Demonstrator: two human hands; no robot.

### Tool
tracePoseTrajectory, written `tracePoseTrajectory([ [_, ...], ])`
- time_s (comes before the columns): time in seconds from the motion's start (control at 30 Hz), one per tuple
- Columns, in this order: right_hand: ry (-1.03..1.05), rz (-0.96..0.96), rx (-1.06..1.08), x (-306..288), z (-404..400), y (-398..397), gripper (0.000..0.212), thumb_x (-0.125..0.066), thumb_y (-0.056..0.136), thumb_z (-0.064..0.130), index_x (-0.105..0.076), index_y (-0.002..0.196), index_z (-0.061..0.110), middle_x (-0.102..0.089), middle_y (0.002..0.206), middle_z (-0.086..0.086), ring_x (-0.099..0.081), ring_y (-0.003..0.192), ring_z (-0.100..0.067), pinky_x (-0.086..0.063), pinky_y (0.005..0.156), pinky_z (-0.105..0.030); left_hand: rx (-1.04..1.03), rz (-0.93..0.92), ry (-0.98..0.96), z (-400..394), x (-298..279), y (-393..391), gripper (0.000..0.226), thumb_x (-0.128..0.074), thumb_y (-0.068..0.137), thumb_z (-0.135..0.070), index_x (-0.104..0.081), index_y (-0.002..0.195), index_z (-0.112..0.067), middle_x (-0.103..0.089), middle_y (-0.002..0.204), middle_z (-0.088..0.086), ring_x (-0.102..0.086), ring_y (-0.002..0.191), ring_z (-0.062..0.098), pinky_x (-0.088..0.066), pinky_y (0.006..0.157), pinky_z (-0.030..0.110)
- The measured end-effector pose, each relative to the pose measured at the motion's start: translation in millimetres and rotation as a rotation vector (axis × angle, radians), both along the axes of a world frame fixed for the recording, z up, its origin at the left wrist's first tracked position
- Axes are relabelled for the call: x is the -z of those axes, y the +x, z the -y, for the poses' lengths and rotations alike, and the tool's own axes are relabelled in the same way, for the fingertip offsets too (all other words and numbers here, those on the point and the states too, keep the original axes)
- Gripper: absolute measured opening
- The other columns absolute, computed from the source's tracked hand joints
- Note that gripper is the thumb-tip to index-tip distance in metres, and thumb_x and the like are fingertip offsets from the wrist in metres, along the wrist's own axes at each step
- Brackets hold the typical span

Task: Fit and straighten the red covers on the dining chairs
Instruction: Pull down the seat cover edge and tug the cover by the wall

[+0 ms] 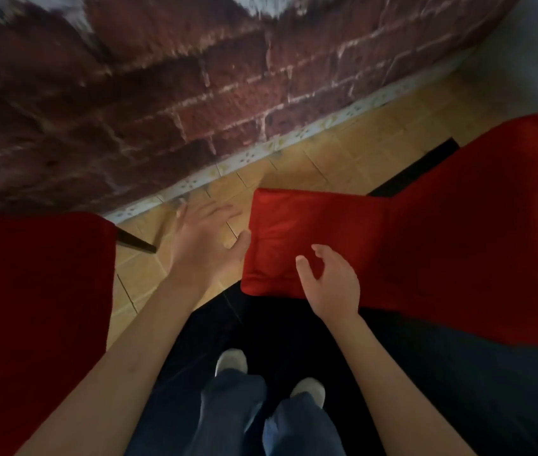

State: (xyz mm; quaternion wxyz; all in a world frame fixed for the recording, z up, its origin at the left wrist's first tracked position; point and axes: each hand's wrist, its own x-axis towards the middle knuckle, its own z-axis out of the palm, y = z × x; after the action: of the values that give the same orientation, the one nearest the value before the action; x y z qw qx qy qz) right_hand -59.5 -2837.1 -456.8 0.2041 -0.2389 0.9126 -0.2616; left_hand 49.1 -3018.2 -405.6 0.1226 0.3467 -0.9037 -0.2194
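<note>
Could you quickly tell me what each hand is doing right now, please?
Left hand: open, fingers spread, beside the red fabric chair cover.
Right hand: open, fingers loosely curled over that cover, gripping nothing.

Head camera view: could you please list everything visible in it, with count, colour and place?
chair covers: two, red; one centre-right under the hands, one at the left edge
chair leg: one, dark, beside the left cover
brick wall: one, dark red, across the top
tile border: one, pale and patterned, at the wall's foot
floor: tan tiles, centre
shoes: two, pale, bottom centre
trousers: blue, bottom centre
left hand: open, at the cover's left edge
right hand: fingers loosely curled over the cover
</note>
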Motion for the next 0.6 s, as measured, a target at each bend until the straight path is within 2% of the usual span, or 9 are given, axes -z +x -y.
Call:
tracePoseTrajectory([
  [0.07,0.022,-0.001,-0.017,53.0,-2.9,-2.8,0.053,-0.051,0.090,0.050,-0.059,0.127,0.014,-0.064,0.119,-0.003,-0.058,0.112,-0.020,-0.040,0.085,-0.028,-0.009,-0.009,0.001,-1.6,60.4,-4.9,0.033,-0.068,0.083,-0.036,-0.070,0.112,-0.021,-0.065,0.120,-0.004,-0.049,0.124,0.017,-0.014,0.116,0.039],
  [0.2,0.089,-0.021,-0.049,167.3,-20.3,-13.5,0.059,-0.045,0.088,0.055,-0.057,0.128,0.013,-0.063,0.120,-0.004,-0.058,0.111,-0.022,-0.046,0.085,-0.034,-0.009,0.041,0.037,-10.1,194.9,-6.5,0.035,-0.063,0.083,-0.041,-0.069,0.114,-0.024,-0.065,0.121,-0.005,-0.049,0.123,0.017,-0.006,0.112,0.029],
  [0.37,0.203,-0.086,-0.162,307.3,-47.2,-33.8,0.060,-0.048,0.092,0.053,-0.051,0.135,0.012,-0.058,0.130,-0.007,-0.051,0.121,-0.024,-0.046,0.091,-0.038,-0.005,0.157,0.095,-23.2,353.5,-8.0,0.041,-0.064,0.085,-0.041,-0.065,0.121,-0.022,-0.062,0.127,-0.001,-0.049,0.125,0.019,-0.019,0.116,0.043],
  [0.5,0.277,-0.161,-0.266,396.4,-53.0,-46.5,0.064,-0.046,0.092,0.056,-0.043,0.143,0.017,-0.041,0.147,-0.012,-0.033,0.137,-0.026,-0.032,0.109,-0.043,-0.073,0.155,0.129,-32.0,447.5,-10.3,0.047,-0.066,0.084,-0.040,-0.060,0.128,-0.023,-0.058,0.133,-0.001,-0.047,0.125,0.022,-0.029,0.113,0.042],
  [0.6,0.316,-0.162,-0.255,449.2,-52.2,-41.7,0.069,-0.039,0.090,0.062,-0.035,0.148,0.022,-0.029,0.155,-0.012,-0.020,0.144,-0.028,-0.018,0.116,-0.049,-0.149,0.100,0.157,-36.5,500.7,-7.9,0.052,-0.067,0.084,-0.037,-0.056,0.132,-0.020,-0.056,0.134,0.002,-0.049,0.123,0.026,-0.038,0.104,0.041],
])
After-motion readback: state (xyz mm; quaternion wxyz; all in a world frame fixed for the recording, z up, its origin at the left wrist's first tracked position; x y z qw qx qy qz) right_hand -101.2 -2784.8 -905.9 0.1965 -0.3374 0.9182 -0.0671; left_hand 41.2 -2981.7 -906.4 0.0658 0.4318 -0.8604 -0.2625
